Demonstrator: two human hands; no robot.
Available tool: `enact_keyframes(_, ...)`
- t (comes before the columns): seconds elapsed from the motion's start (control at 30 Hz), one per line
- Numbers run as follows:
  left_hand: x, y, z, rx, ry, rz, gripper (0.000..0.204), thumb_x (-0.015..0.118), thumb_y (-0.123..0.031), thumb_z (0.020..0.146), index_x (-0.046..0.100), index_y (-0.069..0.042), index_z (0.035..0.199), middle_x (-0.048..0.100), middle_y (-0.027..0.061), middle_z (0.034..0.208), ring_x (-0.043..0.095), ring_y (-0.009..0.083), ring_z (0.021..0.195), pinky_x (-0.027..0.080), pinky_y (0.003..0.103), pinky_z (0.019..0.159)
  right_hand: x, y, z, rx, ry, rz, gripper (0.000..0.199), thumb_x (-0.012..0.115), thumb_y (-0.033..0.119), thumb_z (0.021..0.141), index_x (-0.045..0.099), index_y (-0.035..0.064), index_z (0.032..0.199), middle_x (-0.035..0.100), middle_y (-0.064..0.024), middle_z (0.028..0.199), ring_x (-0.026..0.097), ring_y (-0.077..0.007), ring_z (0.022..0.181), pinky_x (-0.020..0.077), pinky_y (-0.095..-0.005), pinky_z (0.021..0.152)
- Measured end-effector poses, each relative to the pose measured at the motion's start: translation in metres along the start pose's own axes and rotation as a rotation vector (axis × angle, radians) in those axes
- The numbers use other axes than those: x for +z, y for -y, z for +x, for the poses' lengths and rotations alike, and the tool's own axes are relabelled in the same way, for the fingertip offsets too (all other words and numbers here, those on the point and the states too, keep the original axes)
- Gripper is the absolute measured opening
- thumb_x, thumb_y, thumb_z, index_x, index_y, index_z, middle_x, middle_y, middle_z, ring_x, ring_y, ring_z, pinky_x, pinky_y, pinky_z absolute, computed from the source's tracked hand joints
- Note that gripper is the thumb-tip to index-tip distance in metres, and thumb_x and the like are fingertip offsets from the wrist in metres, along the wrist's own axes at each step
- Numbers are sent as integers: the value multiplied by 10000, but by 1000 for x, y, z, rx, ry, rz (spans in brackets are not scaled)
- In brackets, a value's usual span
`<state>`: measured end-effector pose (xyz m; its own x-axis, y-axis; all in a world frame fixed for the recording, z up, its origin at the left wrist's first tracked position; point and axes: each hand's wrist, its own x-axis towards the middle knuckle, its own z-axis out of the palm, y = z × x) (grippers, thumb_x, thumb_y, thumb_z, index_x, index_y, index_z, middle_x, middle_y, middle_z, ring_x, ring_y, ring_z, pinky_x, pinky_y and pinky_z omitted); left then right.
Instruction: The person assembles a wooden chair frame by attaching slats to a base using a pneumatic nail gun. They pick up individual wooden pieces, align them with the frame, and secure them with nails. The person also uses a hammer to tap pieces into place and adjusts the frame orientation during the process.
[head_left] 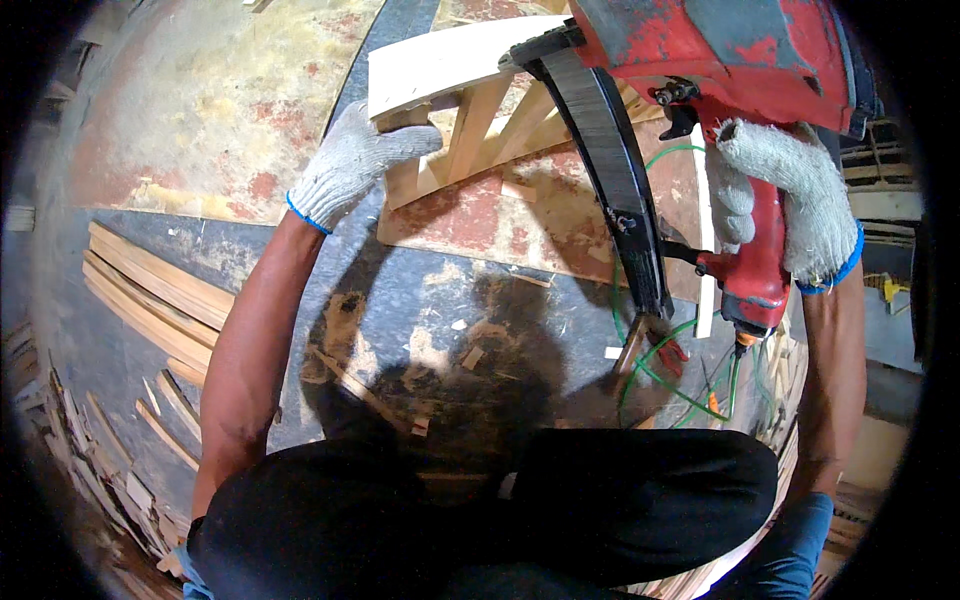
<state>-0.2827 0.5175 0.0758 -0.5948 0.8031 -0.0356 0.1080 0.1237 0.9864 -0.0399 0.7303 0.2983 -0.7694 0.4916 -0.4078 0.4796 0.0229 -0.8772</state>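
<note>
My left hand (352, 160), in a white knit glove, grips the near end of a pale wooden frame (470, 110) made of a flat board on slanted struts. The frame rests on a worn, red-stained board (530, 215) lying on the dark work surface. My right hand (790, 190), gloved the same way, is closed around the handle of a red pneumatic nail gun (730, 60) with a long black magazine (620, 190). The gun's head is over the frame's right end, near the top edge. A green air hose (660, 370) runs from the handle base.
Stacked thin wood slats (150, 290) lie at the left, with more offcuts (110, 460) along the lower left rim. Small wood chips (470, 355) litter the dark surface. More slats (780, 370) sit at the right. My black-clad knees fill the bottom.
</note>
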Motion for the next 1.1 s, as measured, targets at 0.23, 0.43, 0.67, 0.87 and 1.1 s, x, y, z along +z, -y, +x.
enact_keyframes(0.23,1,-13,-5,68,3,106,476,772,-335,868,691,17,1177,739,126,1050,655,174,913,529,347,851,0,25,9,7,-1,-238,340,694,323,888,590,72,684,555,-53,564,519,-151,441,423,-295,438)
enact_keyframes(0.43,4,-10,-4,68,59,102,503,764,-321,874,663,41,1209,734,162,1097,669,202,942,528,363,868,-14,53,21,33,89,-393,371,696,353,882,567,85,661,535,-32,543,514,-150,413,427,-283,418)
enact_keyframes(0.67,2,-9,-3,68,21,52,400,785,-280,844,708,-26,1143,728,61,1037,633,145,911,510,319,853,-4,75,23,80,98,-465,339,710,322,886,581,84,682,539,-24,563,513,-147,410,432,-285,405)
enact_keyframes(0.87,-10,-8,-5,42,41,174,524,757,-335,875,652,50,1214,725,213,1105,690,252,941,524,383,870,9,69,30,80,141,-389,317,700,312,887,577,84,704,529,-23,556,510,-146,413,431,-290,403)
enact_keyframes(1.1,-1,-8,-3,71,7,194,419,766,-320,848,712,-13,1128,736,77,973,626,161,827,512,328,796,18,74,19,62,-13,-468,328,685,276,887,591,33,688,539,-61,527,514,-167,393,415,-292,390)
